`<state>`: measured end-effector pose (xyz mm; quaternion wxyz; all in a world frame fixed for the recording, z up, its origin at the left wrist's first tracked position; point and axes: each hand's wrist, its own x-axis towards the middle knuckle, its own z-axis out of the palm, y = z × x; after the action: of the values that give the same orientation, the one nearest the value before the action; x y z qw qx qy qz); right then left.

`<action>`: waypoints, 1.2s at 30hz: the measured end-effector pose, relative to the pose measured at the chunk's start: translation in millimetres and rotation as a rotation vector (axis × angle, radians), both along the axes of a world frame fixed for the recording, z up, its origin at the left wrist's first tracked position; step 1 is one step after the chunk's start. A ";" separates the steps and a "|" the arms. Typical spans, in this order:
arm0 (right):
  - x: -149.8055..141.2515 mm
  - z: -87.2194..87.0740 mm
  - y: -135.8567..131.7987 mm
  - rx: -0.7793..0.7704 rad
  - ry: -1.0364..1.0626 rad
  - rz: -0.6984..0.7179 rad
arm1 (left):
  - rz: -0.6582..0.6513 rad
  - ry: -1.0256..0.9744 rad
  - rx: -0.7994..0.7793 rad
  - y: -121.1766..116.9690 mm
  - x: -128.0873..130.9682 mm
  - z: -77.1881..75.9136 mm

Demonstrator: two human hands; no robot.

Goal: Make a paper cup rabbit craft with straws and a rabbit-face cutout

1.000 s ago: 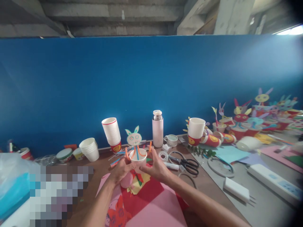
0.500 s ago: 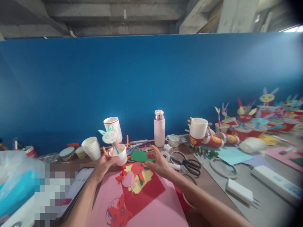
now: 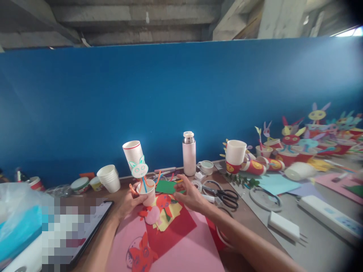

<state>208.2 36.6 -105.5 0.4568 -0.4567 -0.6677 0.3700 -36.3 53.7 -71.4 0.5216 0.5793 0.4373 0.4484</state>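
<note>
My left hand (image 3: 131, 202) is closed around a small white paper cup (image 3: 147, 193). Out of this cup rise orange and blue pipe cleaners (image 3: 145, 183), topped by a white paper rabbit head (image 3: 138, 169) drawn in turquoise. My right hand (image 3: 188, 193) hovers to the right of the cup with its fingers apart, beside a green paper piece (image 3: 166, 186). Below the hands, red, pink and yellow cutouts (image 3: 167, 219) lie on red paper (image 3: 176, 240) and pink paper (image 3: 198, 260). A red paper rabbit head (image 3: 142, 257) lies nearer to me.
Stacked paper cups (image 3: 109, 178) and a pink thermos (image 3: 189, 155) stand toward the blue partition (image 3: 159, 94). Black scissors (image 3: 227, 197) and tape lie right of my right hand. A phone (image 3: 93, 230) lies left. Finished rabbit cups (image 3: 290, 156) crowd the far right.
The cup in my left hand has moved slightly right and down, and its rabbit head has shifted right. My right hand has barely moved.
</note>
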 end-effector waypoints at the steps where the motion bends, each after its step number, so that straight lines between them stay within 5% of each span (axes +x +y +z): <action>1: 0.1 0.1 0.0 0.002 0.000 0.005 | 0.001 0.003 -0.008 -0.1 -0.1 0.2; 21: 4.7 12.0 -2.3 -0.022 -0.057 0.023 | 0.044 0.184 0.090 19.7 -11.2 -12.4; 25: 21.0 22.0 5.8 0.062 -0.187 -0.035 | 0.132 0.289 0.125 19.0 -16.7 2.3; 30: 59.2 32.1 18.3 0.097 -0.486 -0.283 | 0.303 0.274 0.307 4.2 -4.5 38.4; 36: 79.6 15.2 24.5 0.038 -0.713 -0.437 | 0.190 0.086 0.268 -11.3 50.4 49.1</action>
<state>287.8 61.2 -90.3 0.2729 -0.6786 -0.6783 0.0706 14.0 42.4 -22.3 0.3758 0.6184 0.4481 0.5249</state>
